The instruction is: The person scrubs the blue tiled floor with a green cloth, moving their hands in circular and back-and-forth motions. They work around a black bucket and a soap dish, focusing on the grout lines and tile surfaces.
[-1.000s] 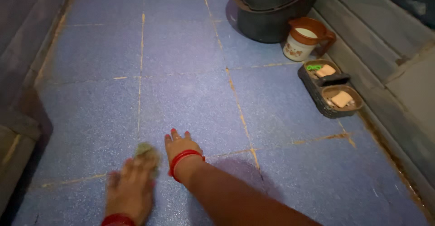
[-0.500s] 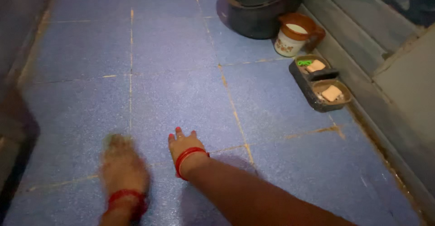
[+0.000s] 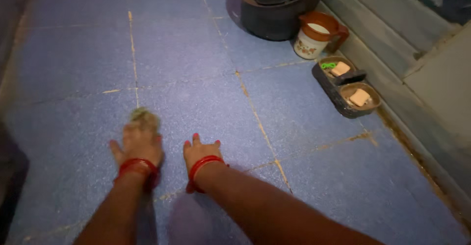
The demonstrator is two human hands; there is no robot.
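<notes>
My left hand (image 3: 138,144) presses a small greenish-brown scrub pad (image 3: 144,118) against the blue tiled floor (image 3: 186,53), on a yellowish grout line. The pad sticks out past my fingertips and looks blurred. My right hand (image 3: 200,150) lies flat on the tile just to the right, fingers spread, holding nothing. Both wrists wear red bangles.
A dark bucket (image 3: 277,7) stands at the far wall, with a brown and white mug (image 3: 316,35) beside it. A dark double soap dish (image 3: 347,86) with two soap bars sits by the grey wall (image 3: 407,43) on the right. A dark edge runs along the left.
My left hand has pushed the scrub pad forward along the grout line, away from me. My right hand has stayed planted on the tile. The view has shifted slightly.
</notes>
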